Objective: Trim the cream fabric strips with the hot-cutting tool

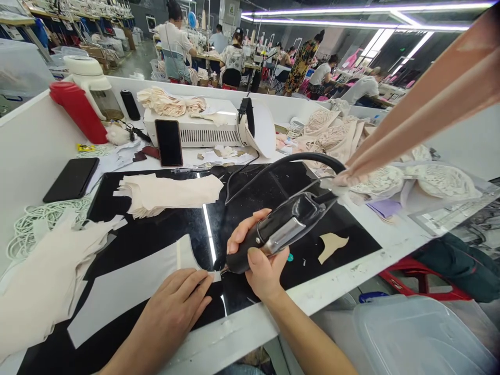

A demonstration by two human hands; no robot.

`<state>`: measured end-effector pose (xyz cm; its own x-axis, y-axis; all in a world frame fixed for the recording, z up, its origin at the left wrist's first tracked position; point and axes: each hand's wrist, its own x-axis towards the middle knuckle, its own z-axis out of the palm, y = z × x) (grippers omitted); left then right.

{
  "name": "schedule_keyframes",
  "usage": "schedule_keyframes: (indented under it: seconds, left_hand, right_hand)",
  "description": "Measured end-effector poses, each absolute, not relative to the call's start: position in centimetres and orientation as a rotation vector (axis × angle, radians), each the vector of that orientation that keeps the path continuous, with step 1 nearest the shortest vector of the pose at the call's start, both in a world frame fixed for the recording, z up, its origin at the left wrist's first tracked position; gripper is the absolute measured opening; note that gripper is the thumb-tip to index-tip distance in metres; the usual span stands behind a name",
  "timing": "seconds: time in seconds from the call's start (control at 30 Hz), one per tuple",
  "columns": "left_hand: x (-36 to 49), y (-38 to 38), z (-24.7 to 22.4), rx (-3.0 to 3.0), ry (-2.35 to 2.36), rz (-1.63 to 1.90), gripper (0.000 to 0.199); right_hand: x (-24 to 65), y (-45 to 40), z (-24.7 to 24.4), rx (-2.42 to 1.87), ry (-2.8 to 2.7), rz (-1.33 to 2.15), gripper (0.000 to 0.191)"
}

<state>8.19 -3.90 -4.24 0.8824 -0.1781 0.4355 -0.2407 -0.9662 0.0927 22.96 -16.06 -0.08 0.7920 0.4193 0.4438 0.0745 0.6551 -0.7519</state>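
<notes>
My right hand point(265, 265) is wrapped round a black handheld power tool point(279, 229) with a silver lever and a cord. Its thin metal tip points left and meets the right end of a white fabric piece point(128, 286) on the black glass board point(250, 208). Fingers stretched out, my left hand point(179, 299) lies flat on that fabric, its fingertips just beside the tip. A strip of pink cloth point(410, 120) runs from the tool's back end up to the right. Whether the tip touches the fabric or the glass, I cannot tell.
Stacks of cream fabric pieces lie behind point(167, 195) and at the left point(47, 291). A phone point(169, 143) leans on a white machine box point(207, 130). Lace bra cups point(441, 179) are heaped at the right. A beige scrap point(331, 246) lies right of the tool. People sew in the background.
</notes>
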Motion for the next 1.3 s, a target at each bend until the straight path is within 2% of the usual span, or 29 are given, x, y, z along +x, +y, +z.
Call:
schedule_keyframes:
  seconds: [0.3, 0.53, 0.77, 0.93, 1.3]
  left_hand:
    - [8.1, -3.9, -4.5, 2.904, -0.311, 0.619, 0.038]
    - [8.2, -3.9, -4.3, 2.897, -0.314, 0.621, 0.037]
    - [8.3, -3.9, -4.1, 2.898, -0.33, 0.639, 0.04]
    - [8.2, -3.9, -4.1, 2.864, -0.309, 0.607, 0.038]
    - [7.9, -1.3, -4.7, 2.732, -0.257, 0.594, 0.03]
  right_hand:
    - [23.0, -15.9, -0.9, -0.902, -0.669, 0.19, 0.04]
    - [23.1, -16.3, -0.1, -0.883, -0.677, 0.177, 0.033]
    - [22.4, -16.8, -0.1, -0.823, -0.705, 0.214, 0.041]
    - [22.2, -16.7, 0.0, -0.878, -0.713, 0.196, 0.036]
    - [22.4, -17.4, 0.1, -0.906, -0.703, 0.172, 0.04]
